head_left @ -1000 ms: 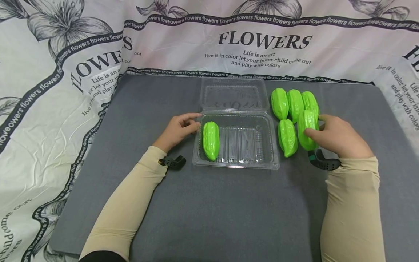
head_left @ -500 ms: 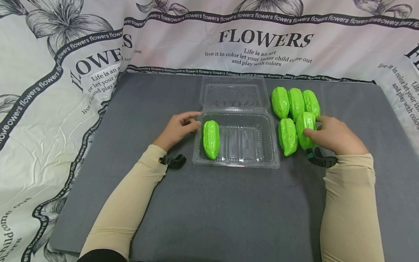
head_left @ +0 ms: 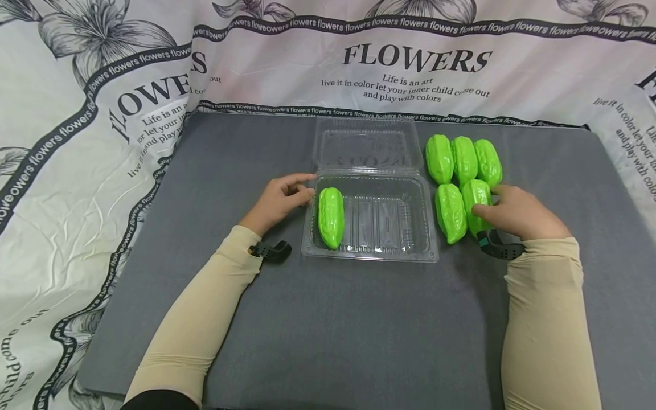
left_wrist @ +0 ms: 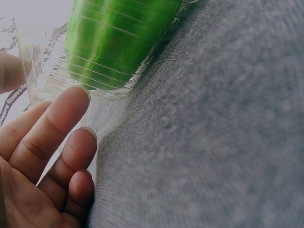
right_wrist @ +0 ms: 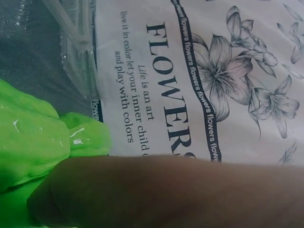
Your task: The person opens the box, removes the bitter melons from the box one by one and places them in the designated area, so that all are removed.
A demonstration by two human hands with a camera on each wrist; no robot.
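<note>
In the head view, a clear plastic clamshell box (head_left: pixel 370 257) lies with its lid folded back. One glossy green ribbed fruit (head_left: pixel 331 218) lies lengthwise at the left end of its base. My left hand (head_left: pixel 277 202) is at the box's left side, thumb and forefinger extended to the rim. The left wrist view shows the fingers (left_wrist: pixel 59 121) loosely bent beside the clear wall. To the right of the box, my right hand (head_left: pixel 523 212) holds another green ribbed fruit (head_left: pixel 475 199), thumb across its near face and fingers behind its right side.
Three more green fruits (head_left: pixel 464 159) stand in a row behind the held one, and another (head_left: pixel 451 214) lies just left of it, near the box's right edge. A grey table (head_left: pixel 369 330) carries everything. White flower-printed cloth (head_left: pixel 256 74) hangs behind and at the left.
The right hand has lowered its fruit and shifted slightly left, so the back right fruit shows more fully. The left hand stays at the box's edge.
</note>
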